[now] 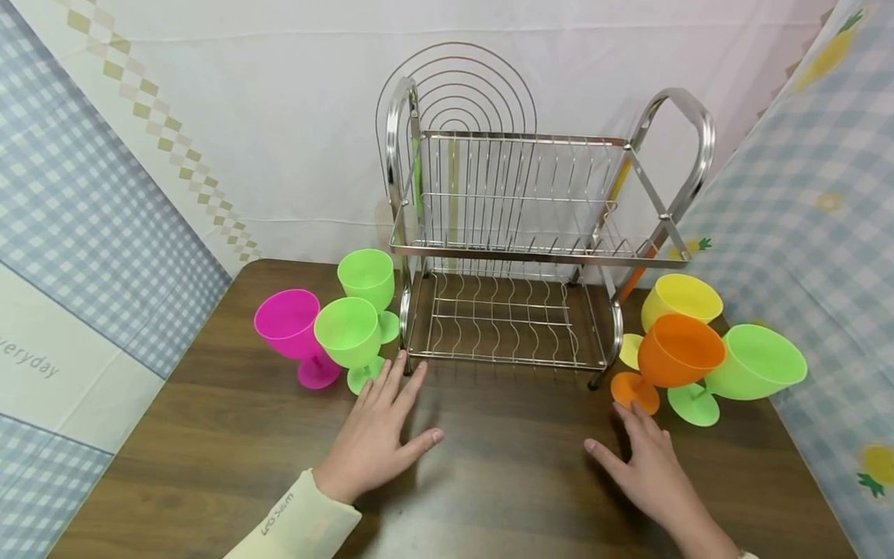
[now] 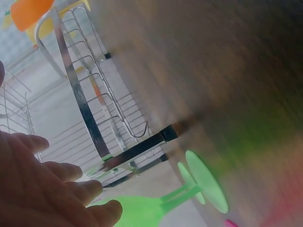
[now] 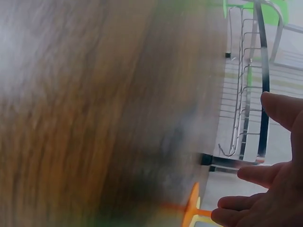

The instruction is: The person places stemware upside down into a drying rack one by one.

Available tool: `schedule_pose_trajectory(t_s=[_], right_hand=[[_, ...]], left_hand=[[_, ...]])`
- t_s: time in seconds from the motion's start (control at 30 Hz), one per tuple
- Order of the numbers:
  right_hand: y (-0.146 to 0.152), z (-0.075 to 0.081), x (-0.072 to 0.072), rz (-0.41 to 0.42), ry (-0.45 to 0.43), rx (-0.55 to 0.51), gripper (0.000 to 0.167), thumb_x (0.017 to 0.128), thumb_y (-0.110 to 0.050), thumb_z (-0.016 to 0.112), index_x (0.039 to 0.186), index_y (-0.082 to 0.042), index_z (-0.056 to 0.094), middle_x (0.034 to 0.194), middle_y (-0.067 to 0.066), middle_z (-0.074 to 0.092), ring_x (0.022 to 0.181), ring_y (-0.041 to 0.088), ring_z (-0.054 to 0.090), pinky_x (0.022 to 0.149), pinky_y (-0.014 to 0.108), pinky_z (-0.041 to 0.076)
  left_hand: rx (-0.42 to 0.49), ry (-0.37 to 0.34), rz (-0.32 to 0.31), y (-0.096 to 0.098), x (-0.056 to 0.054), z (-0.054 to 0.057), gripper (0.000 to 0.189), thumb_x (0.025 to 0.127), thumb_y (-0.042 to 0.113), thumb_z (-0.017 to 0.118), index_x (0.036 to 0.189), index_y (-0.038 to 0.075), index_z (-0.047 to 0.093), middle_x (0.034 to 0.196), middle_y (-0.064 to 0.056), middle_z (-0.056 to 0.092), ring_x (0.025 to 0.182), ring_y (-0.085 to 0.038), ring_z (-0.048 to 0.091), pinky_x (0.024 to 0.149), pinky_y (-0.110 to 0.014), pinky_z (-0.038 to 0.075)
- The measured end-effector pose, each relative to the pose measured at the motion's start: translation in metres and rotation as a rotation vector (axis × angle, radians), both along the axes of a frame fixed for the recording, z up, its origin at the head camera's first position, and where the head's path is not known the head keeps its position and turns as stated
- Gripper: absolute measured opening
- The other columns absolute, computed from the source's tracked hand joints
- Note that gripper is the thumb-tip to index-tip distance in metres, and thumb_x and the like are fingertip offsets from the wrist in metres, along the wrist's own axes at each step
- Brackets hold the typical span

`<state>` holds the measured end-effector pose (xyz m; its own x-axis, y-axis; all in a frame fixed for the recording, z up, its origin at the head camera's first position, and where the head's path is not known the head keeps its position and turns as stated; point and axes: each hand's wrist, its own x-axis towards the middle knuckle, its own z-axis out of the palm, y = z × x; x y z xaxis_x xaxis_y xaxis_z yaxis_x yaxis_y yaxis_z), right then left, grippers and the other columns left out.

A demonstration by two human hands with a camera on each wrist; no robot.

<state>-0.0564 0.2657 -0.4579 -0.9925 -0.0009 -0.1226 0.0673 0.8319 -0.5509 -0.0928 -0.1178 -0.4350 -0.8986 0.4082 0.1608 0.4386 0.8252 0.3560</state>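
My left hand [image 1: 377, 435], fingers spread and straight, reaches over the table toward the nearer green goblet [image 1: 348, 330], its fingertips overlapping the goblet's base in the head view. Behind that goblet stands a second green goblet [image 1: 366, 276], and a magenta goblet [image 1: 286, 318] is to its left. On the other side my right hand [image 1: 646, 466] extends with thumb apart, fingertips right at the base of an orange goblet [image 1: 680, 353]. A yellow goblet [image 1: 680, 299] and another green goblet [image 1: 757, 361] flank the orange one. Nothing is held in either hand.
A two-tier metal dish rack [image 1: 524, 252] stands at the back between the two goblet groups. The wooden table [image 1: 503, 450] reaches the white cloth backdrop [image 1: 279, 116]. Checked cloth [image 1: 824, 233] hangs along the right side.
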Motion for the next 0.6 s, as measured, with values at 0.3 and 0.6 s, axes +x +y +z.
schedule_pose_trajectory(t_s=[0.3,0.6], right_hand=[[0.003,-0.006,-0.010,-0.020,-0.048,0.006,0.098,0.093,-0.057,0.064,0.153,0.010,0.024,0.153,0.046,0.008,0.135,0.069,0.014,0.109,0.078,0.015],[0.010,-0.009,-0.017,-0.018,-0.020,0.042,0.101,0.094,-0.055,0.064,0.153,0.013,0.019,0.151,0.047,0.012,0.134,0.065,0.022,0.105,0.077,0.027]], left_hand=[[0.057,-0.010,0.037,0.000,-0.003,-0.002,0.092,0.093,0.059,0.062,0.162,0.021,0.014,0.167,-0.015,0.005,0.152,-0.036,0.009,0.120,-0.059,0.019],[0.162,-0.023,0.072,0.004,-0.015,-0.002,0.091,0.095,0.061,0.056,0.162,0.019,0.011,0.168,-0.011,-0.001,0.153,-0.036,0.009,0.120,-0.060,0.020]])
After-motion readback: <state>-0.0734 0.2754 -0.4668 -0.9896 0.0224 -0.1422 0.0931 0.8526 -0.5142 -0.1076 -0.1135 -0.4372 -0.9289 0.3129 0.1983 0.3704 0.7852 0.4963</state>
